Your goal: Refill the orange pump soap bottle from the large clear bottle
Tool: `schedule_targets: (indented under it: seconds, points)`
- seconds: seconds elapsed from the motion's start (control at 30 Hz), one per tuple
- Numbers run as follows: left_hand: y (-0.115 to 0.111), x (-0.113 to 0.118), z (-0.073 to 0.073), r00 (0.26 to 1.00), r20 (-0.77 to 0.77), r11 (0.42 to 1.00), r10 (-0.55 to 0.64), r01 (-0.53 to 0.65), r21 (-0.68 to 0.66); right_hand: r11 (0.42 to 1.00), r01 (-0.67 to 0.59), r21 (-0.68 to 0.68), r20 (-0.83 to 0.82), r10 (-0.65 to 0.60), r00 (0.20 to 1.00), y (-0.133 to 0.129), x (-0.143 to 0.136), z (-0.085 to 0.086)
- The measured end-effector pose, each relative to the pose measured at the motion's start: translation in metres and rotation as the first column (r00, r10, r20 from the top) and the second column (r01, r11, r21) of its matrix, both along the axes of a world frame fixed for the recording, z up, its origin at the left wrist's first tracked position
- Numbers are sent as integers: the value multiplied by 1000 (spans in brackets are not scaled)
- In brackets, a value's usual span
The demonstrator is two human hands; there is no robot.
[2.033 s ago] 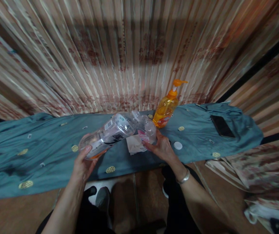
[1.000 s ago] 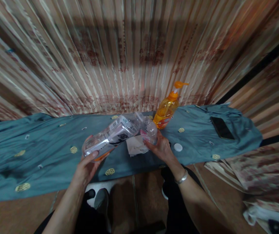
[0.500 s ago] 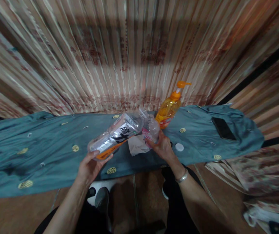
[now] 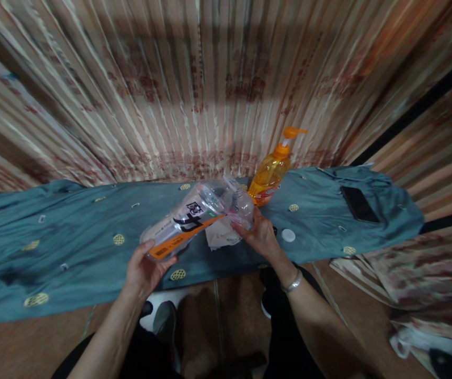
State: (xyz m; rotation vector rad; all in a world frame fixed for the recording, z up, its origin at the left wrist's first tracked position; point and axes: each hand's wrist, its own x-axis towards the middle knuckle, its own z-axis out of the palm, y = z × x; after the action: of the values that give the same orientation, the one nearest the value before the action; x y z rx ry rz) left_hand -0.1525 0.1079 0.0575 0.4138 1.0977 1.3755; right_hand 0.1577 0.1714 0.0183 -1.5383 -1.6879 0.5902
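Note:
A large clear bottle (image 4: 182,221) with a silver and orange label lies tilted in my left hand (image 4: 144,268), its neck up to the right. My right hand (image 4: 263,234) has its fingers wrapped round a smaller clear bottle (image 4: 242,206), whose mouth is at the large bottle's mouth. Whether the two mouths touch, I cannot tell. Just behind the small bottle stands a pump bottle (image 4: 269,176) of orange liquid. Beneath the two held bottles, a white tissue (image 4: 221,234) lies on the teal cloth.
A white cap (image 4: 288,235) lies right of my right hand, with a small dark object partly hidden beside it. Farther right is a black phone (image 4: 359,204). The teal cloth (image 4: 79,231) covers a narrow surface before a striped curtain (image 4: 210,95).
The large bottle has turned in my left hand, so its label's dark characters and orange band show more fully. The small bottle remains in my right hand. The view has shifted slightly.

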Motion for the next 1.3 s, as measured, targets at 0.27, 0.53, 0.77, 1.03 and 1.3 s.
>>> schedule_targets:
  seconds: [0.27,0.53,0.77,1.03,1.3]
  points:
    - [-1,0,9,999,-2,998,-33,33,59,998,-6,59,11,6,1000,1,1,-7]
    - [-4,3,15,999,-20,992,-25,28,126,995,7,99,13,-9,1000,2,-2,-12]
    - [-10,5,22,999,-18,997,-29,30,71,996,24,83,-32,-21,999,0,-5,-10]
    - [-13,13,12,1000,13,998,25,-24,-58,998,6,67,-44,-3,999,-1,-6,-5]
    - [-11,21,13,981,68,970,184,-170,-175,999,-13,36,-66,15,998,-3,-9,-3]
